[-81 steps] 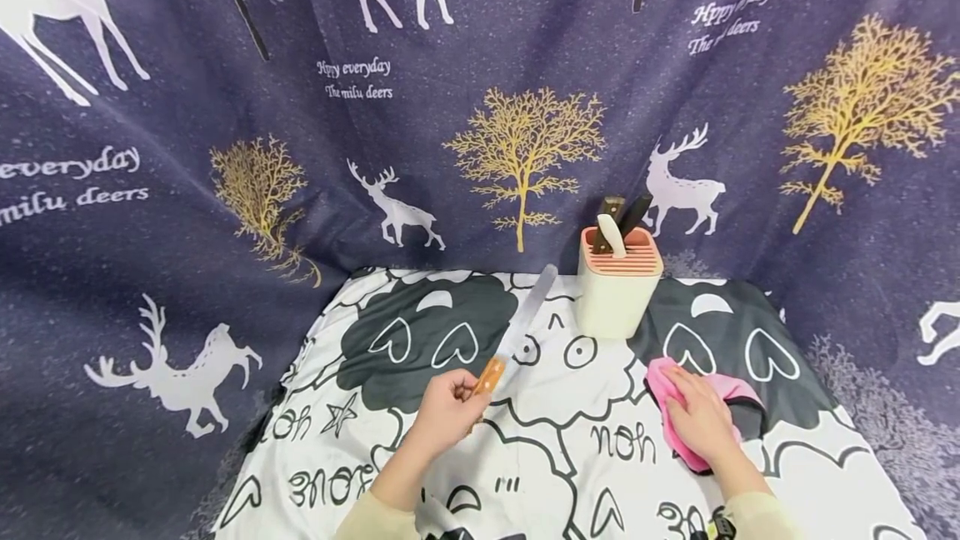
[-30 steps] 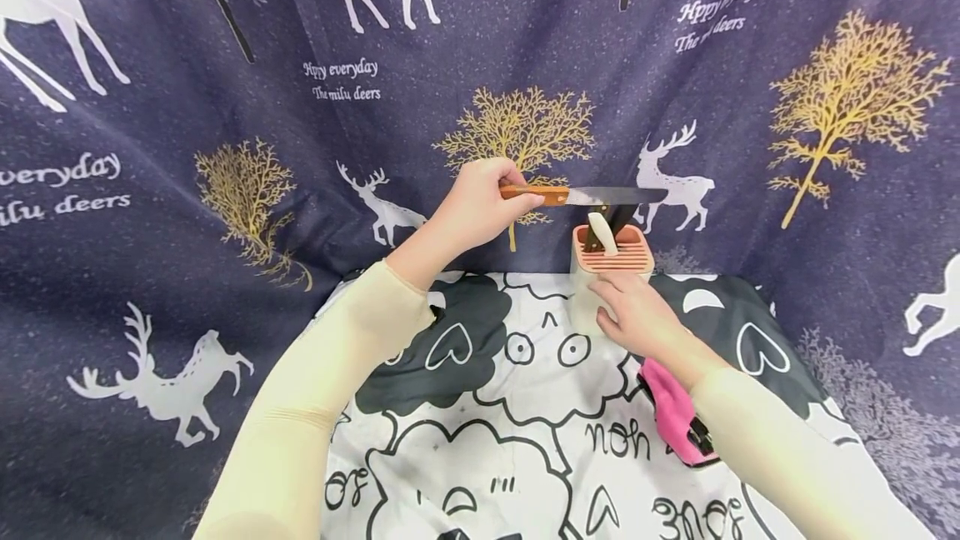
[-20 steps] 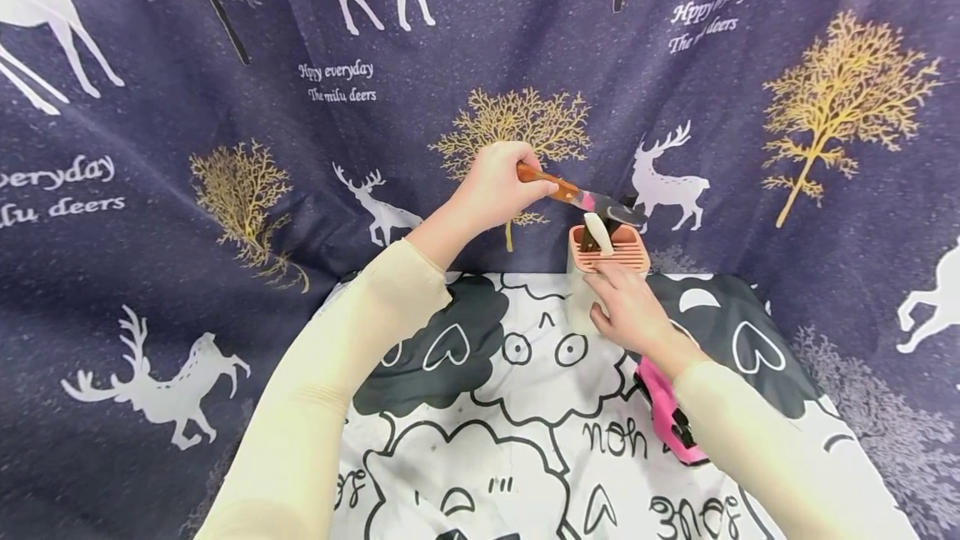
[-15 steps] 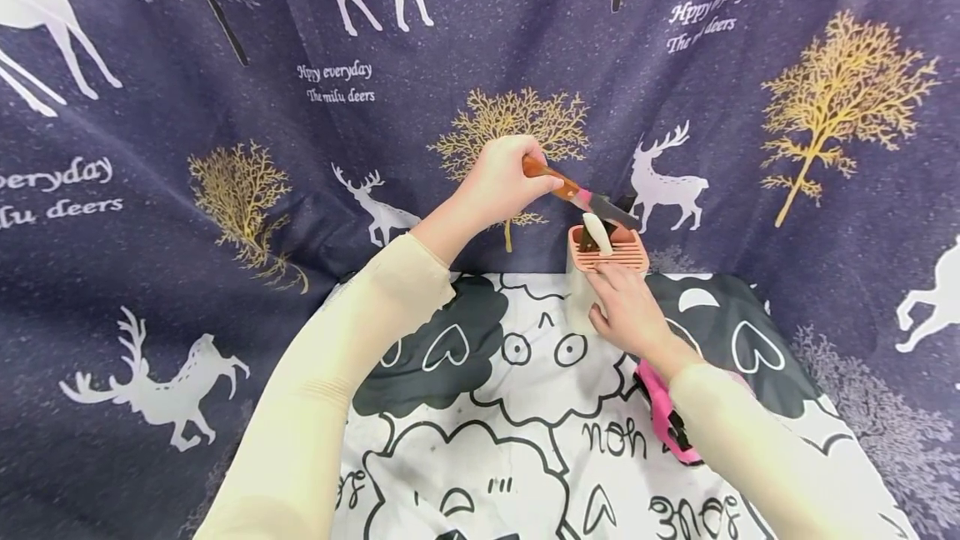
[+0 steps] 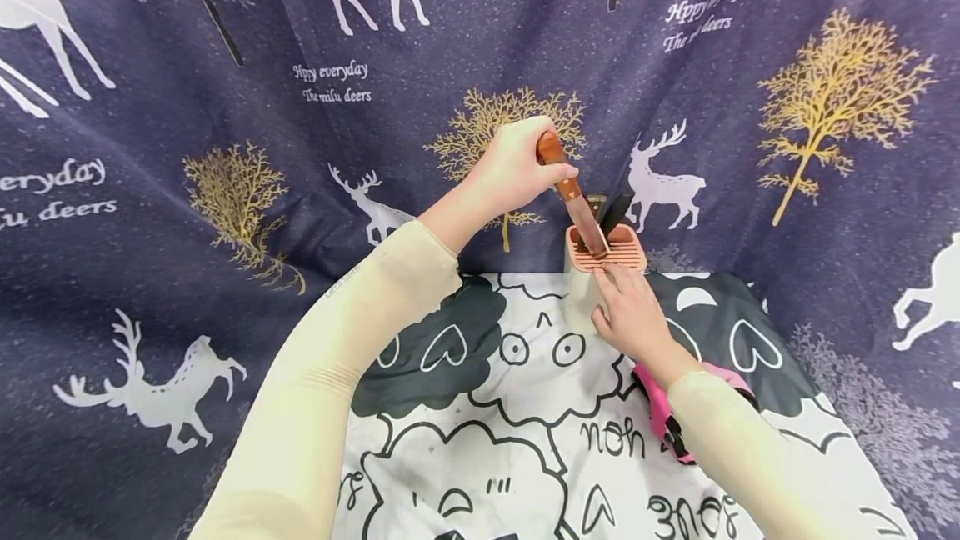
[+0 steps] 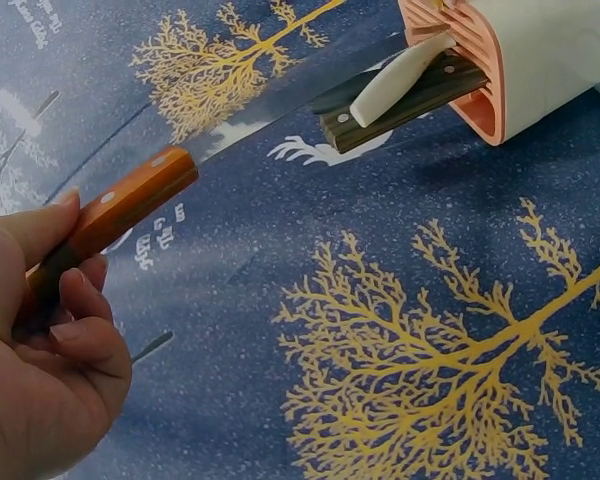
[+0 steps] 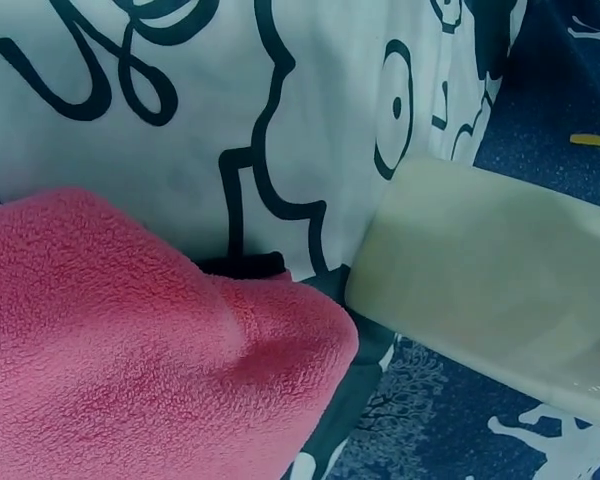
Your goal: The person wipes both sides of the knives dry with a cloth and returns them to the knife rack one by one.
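My left hand [image 5: 510, 163] grips a knife [image 5: 584, 219] by its orange-brown wooden handle. The blade slants down to the right, its tip right at the slotted top of a cream knife block [image 5: 579, 300] with a salmon-pink lid. In the left wrist view, the knife handle [image 6: 130, 200] lies between thumb and curled fingers, the blade reaching toward the slots. Against the block's upper front rest the extended fingers of my right hand [image 5: 633, 315]. A dark wooden handle [image 6: 380, 115] and a white handle [image 6: 402, 80] stick out of the block.
A black handle [image 5: 618, 211] also stands in the block. A pink cloth [image 7: 130, 350] with black edging lies on the sheep-print bedding [image 5: 525, 390], partly under my right forearm. Behind the block hangs a dark blue deer-print curtain [image 5: 450, 48].
My left hand lifts the knife from low over the bedding to the block and tips its blade down toward the slots. The right hand leaves the pink cloth for the block's front.
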A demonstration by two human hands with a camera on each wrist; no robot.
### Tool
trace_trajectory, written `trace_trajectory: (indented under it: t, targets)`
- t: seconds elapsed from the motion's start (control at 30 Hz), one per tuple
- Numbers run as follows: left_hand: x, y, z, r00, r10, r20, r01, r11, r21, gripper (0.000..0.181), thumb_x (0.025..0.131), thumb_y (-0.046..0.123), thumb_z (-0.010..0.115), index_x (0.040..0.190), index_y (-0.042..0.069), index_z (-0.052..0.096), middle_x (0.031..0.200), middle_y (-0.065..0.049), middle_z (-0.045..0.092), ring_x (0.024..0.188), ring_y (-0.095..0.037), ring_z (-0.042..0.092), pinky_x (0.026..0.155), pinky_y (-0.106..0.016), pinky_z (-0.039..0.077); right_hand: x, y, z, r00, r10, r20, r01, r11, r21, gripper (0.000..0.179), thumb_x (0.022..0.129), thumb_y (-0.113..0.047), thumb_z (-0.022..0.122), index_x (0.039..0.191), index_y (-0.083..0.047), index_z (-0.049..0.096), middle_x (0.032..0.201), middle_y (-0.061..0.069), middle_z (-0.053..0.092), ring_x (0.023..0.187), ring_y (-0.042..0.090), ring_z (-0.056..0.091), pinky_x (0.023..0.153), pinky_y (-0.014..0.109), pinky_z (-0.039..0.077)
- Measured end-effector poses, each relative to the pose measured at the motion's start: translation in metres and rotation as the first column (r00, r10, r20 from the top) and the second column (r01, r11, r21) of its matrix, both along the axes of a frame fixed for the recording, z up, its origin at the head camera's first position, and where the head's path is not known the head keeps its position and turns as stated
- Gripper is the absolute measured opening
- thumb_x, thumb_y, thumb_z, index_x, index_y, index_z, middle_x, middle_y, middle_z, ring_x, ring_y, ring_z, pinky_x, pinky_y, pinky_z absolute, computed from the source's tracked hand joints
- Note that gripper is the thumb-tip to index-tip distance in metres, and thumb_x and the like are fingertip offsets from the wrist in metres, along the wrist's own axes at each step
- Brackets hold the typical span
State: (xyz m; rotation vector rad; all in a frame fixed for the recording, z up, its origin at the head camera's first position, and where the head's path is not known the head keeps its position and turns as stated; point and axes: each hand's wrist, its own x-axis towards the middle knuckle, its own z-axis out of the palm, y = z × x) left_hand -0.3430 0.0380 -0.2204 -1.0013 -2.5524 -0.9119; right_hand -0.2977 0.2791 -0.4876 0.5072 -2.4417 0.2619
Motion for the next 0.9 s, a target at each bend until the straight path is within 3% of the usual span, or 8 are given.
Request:
trace_trajectory:
  t: [0.23, 0.53, 0.9]
  targets:
    - [-0.001, 0.008, 0.004, 1.000, -0.027, 0.008, 0.027, 0.999, -0.037, 0.029, 0.095, 0.031, 0.075, 0.099, 0.013, 0.053, 0.088, -0.003, 0.056, 0.074, -0.019, 0.052, 0.063, -0.029, 0.041, -0.001, 0.002, -0.002, 1.000, -0.005, 0.017, 0.005, 1.000, -0.004, 0.063, 0.082, -0.019, 0.064, 0.140, 0.004, 0.056, 0.143, 0.027, 0.053, 0.134, 0.046, 0.048, 0.117, 0.058, 0.037]
    - [-0.003, 0.022, 0.005, 0.999, -0.037, 0.035, 0.040, 0.995, -0.086, 0.028, 0.096, 0.033, 0.073, 0.106, 0.015, 0.053, 0.096, -0.001, 0.060, 0.081, -0.017, 0.057, 0.068, -0.028, 0.046, 0.000, 0.002, -0.002, 1.000, 0.008, -0.006, -0.008, 1.000, -0.019, 0.062, 0.081, -0.017, 0.065, 0.138, 0.006, 0.058, 0.140, 0.029, 0.054, 0.131, 0.048, 0.050, 0.115, 0.059, 0.039]
    - [-0.011, 0.041, 0.002, 0.996, -0.069, 0.060, 0.070, 0.998, -0.008, 0.031, 0.098, 0.033, 0.071, 0.108, 0.016, 0.048, 0.096, -0.002, 0.058, 0.080, -0.017, 0.057, 0.067, -0.027, 0.046, 0.001, 0.001, -0.001, 1.000, 0.012, -0.018, -0.012, 1.000, -0.025, 0.061, 0.081, -0.016, 0.068, 0.137, 0.006, 0.059, 0.139, 0.028, 0.056, 0.133, 0.047, 0.051, 0.116, 0.058, 0.039]
